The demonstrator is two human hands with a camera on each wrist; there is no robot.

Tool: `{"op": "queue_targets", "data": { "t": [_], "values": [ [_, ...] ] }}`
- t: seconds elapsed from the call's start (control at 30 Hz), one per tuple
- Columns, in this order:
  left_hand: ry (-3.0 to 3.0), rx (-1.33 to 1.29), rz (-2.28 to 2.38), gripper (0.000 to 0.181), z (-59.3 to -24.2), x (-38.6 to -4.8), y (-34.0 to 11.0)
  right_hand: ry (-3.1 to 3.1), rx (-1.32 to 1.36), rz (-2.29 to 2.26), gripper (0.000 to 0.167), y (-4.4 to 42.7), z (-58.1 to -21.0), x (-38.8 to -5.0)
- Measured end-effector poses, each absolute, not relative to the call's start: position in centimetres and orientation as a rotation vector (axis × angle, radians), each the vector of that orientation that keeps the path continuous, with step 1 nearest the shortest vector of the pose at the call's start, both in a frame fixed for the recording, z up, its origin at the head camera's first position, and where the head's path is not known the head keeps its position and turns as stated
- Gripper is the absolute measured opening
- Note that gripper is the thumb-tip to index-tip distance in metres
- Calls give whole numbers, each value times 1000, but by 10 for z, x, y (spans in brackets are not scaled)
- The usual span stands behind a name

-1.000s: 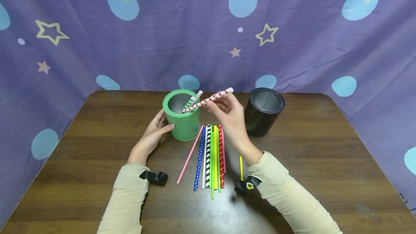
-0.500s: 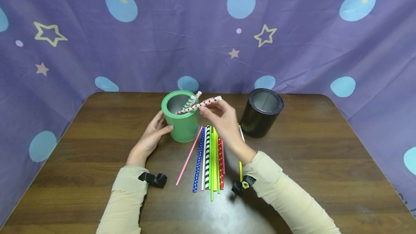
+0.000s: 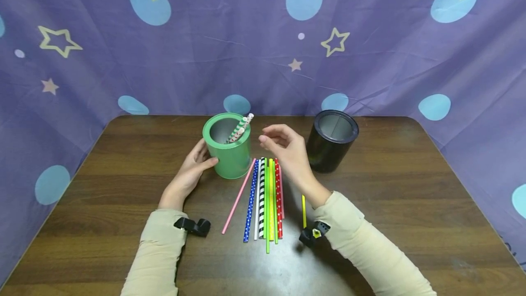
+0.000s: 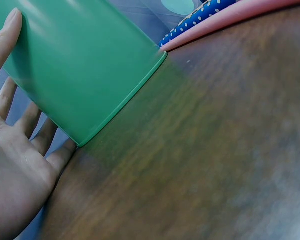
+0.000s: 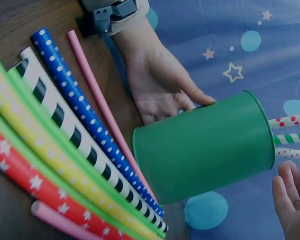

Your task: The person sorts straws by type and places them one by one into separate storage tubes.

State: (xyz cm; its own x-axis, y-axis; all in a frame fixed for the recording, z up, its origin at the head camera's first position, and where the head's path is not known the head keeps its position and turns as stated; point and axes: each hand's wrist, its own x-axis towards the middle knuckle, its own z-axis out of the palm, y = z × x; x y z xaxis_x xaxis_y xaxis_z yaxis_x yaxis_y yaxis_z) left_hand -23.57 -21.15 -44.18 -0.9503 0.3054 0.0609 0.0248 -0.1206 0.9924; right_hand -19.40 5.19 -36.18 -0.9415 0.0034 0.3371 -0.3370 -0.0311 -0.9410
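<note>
A green can (image 3: 232,161) stands upright, with my left hand (image 3: 189,177) holding its left side, thumb in front and fingers behind. From its mouth lean a green-striped paper straw (image 5: 289,139), a red-dotted straw (image 5: 286,121) and a white straw with small dots (image 5: 290,152). My right hand (image 3: 289,152) hovers just right of the can's rim, fingers loosely bent and apart from the straws. Below that hand lies a row of straws, including a blue dotted straw (image 3: 251,200), a black-striped straw (image 3: 262,195) and a red straw (image 5: 35,182) with white stars.
A black can (image 3: 328,154) stands upright at the right, behind my right wrist. One pink straw (image 3: 238,198) lies slanted left of the row. Partly under my right forearm is a yellow straw (image 3: 304,211). A purple curtain (image 3: 246,58) hangs behind the wooden table (image 3: 411,195).
My right hand lowered the red-dotted straw into the green can and let it go, then drew back slightly to the right. My left hand has kept its hold on the can.
</note>
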Motion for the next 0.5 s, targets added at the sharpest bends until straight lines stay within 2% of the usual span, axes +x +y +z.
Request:
{"op": "queue_targets", "data": {
  "t": [0.5],
  "values": [
    [1942, 379, 2191, 77, -442, -236, -211, -2348, 160, 1866, 19, 74, -391, -184]
  ]
}}
